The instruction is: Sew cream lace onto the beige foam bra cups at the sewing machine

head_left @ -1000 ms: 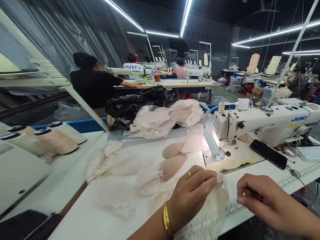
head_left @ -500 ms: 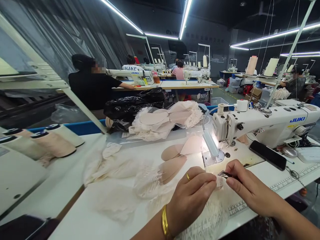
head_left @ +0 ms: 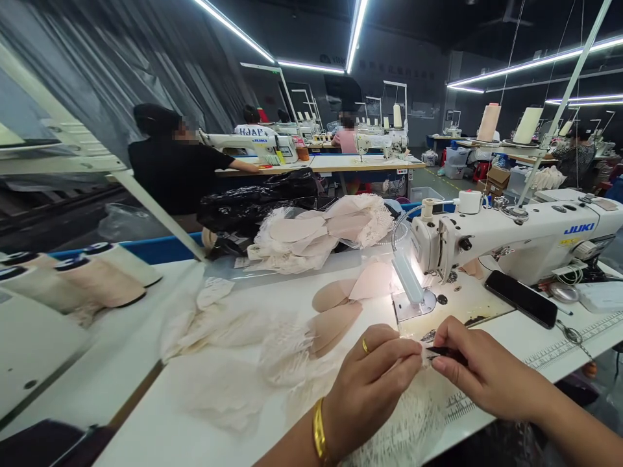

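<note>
My left hand (head_left: 374, 379), with a ring and a gold bangle, pinches the edge of a piece of cream lace (head_left: 406, 418) that hangs down over the table's front edge. Dark thread snips (head_left: 442, 352) are gripped in my right hand (head_left: 481, 370), their tips close to my left fingertips at the lace. Both hands are just in front of the needle plate (head_left: 413, 306) of a white sewing machine (head_left: 520, 237). Left of them lie beige oval cup pieces (head_left: 335, 324) and sheer cream lace pieces (head_left: 233, 324). My fingers hide the pinched lace edge.
A black phone (head_left: 520, 299) rests on the table right of the machine bed. Behind the loose pieces is a heap of cream lace garments (head_left: 316, 230) beside a black plastic bag (head_left: 263, 194). Thread cones (head_left: 104, 282) stand at left. Co-workers sit at machines farther back.
My right hand has shifted slightly left, bringing the snips' tips nearer my left fingertips. The left hand keeps its pinch on the lace. The view has shifted slightly.
</note>
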